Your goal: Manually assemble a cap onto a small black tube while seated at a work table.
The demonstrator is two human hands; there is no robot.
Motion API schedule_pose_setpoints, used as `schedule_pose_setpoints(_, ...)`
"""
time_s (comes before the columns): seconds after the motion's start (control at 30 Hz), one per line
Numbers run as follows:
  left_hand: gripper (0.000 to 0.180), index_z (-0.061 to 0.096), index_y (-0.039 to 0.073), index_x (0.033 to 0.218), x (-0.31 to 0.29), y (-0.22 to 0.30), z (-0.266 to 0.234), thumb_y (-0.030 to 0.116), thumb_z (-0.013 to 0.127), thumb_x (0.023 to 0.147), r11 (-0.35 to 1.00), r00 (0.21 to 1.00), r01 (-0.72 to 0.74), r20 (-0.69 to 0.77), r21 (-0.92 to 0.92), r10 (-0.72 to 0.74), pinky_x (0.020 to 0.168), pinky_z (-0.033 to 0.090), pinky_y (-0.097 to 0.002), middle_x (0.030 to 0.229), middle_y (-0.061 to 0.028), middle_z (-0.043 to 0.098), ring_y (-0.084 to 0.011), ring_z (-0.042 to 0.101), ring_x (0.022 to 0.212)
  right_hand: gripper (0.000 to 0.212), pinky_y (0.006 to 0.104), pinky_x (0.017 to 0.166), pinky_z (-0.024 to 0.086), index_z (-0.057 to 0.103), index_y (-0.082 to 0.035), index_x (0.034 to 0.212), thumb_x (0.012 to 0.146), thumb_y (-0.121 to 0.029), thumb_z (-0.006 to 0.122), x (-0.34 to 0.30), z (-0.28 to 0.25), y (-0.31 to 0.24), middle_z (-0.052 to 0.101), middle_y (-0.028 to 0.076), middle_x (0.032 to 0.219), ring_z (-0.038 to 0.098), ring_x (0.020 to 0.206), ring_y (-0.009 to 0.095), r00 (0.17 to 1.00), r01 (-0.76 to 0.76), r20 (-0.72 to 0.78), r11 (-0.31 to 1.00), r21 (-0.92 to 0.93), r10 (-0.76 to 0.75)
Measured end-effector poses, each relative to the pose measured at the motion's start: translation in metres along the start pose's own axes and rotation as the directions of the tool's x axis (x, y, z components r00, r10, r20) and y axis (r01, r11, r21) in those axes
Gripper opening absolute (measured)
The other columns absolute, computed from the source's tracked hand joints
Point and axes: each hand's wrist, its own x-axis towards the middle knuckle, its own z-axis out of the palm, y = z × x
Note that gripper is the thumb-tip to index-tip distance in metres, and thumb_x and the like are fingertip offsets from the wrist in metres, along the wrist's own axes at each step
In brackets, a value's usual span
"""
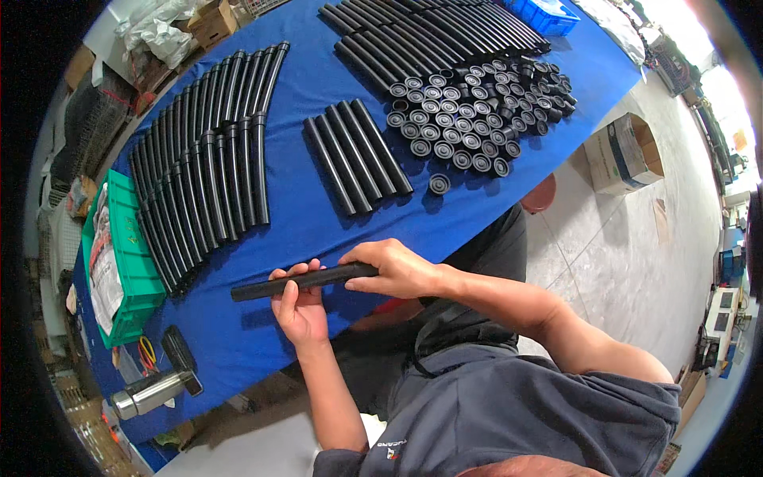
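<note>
A black tube [327,277] is held in two bare hands above a blue-covered table [270,246], nearer the worker than the row of four loose tubes [361,150] lying mid-table. The left hand [306,318], palm up, cradles it near the middle, thumb on the near side and fingertips curled up on the far side; the right hand [397,269] closes over the right end, fingers wrapped around it, hiding how that end is finished. The tube looks like stiff, smooth plastic, probably light enough for one hand and unlikely to crack or bend in ordinary handling, though its round, faintly glossy surface may roll or slide under a loose touch. The surest hold seems to be a full wrap around one end, with a second grip near mid-length for balance. Just right of the four-tube row, a lone round cap [439,184] sits apart from a crowded cluster of black caps [469,119]; beyond the row lie ranks of more tubes [413,28], with a blue bin [544,16] past them. Left of the row, tubes with collared ends [219,183] lie side by side, and farther left stands a green crate [139,262].
</note>
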Motion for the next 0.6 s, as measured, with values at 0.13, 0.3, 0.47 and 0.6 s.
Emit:
schedule_pose_setpoints(0.13,0.025,0.052,0.005,0.116,-0.001,-0.001,0.01,0.005,0.059,0.092,1.0,0.996,0.002,-0.085,0.008,-0.001,0.095,0.053,-0.0499,0.109,-0.0217,0.065,-0.0363,0.063,0.107,0.037,0.0446,0.072,0.051,0.057,0.002,0.111,0.083,-0.018,0.07,-0.006,0.01,0.004,0.06,0.018,0.089,0.062,0.082,0.036,0.992,0.075,-0.098,0.992,-0.097,-0.085)
schedule_pose_setpoints(0.3,0.025,0.052,0.006,0.116,0.002,-0.003,0.007,0.009,0.061,0.093,0.999,0.996,0.016,-0.091,0.035,-0.013,0.095,0.053,-0.0499,0.109,-0.0203,0.065,-0.0344,0.064,0.105,0.037,0.045,0.072,0.052,0.057,0.002,0.112,0.083,-0.017,0.07,-0.008,0.014,0.009,0.06,0.019,0.089,0.062,0.082,0.037,0.957,0.226,-0.106,0.921,-0.318,-0.271)
schedule_pose_setpoints(0.47,0.025,0.052,0.007,0.115,-0.003,0.0,0.003,0.013,0.062,0.094,1.0,1.0,0.01,-0.011,0.016,-0.01,0.093,0.054,-0.0474,0.109,-0.019,0.065,-0.0338,0.064,0.105,0.036,0.0429,0.071,0.052,0.059,0.002,0.112,0.085,-0.019,0.071,-0.009,0.007,-0.006,0.061,0.019,0.089,0.063,0.081,0.036,0.999,0.017,-0.025,0.996,-0.089,-0.02)
schedule_pose_setpoints(0.6,0.024,0.051,0.006,0.117,-0.002,-0.004,0.016,0.013,0.059,0.095,0.994,0.997,-0.003,-0.073,0.108,0.011,0.093,0.054,-0.0449,0.11,-0.0196,0.065,-0.0337,0.064,0.106,0.035,0.0432,0.073,0.052,0.06,0.002,0.11,0.083,-0.018,0.072,-0.006,0.009,0.006,0.06,0.018,0.09,0.062,0.08,0.037,0.981,0.137,-0.105,0.963,-0.23,-0.165)
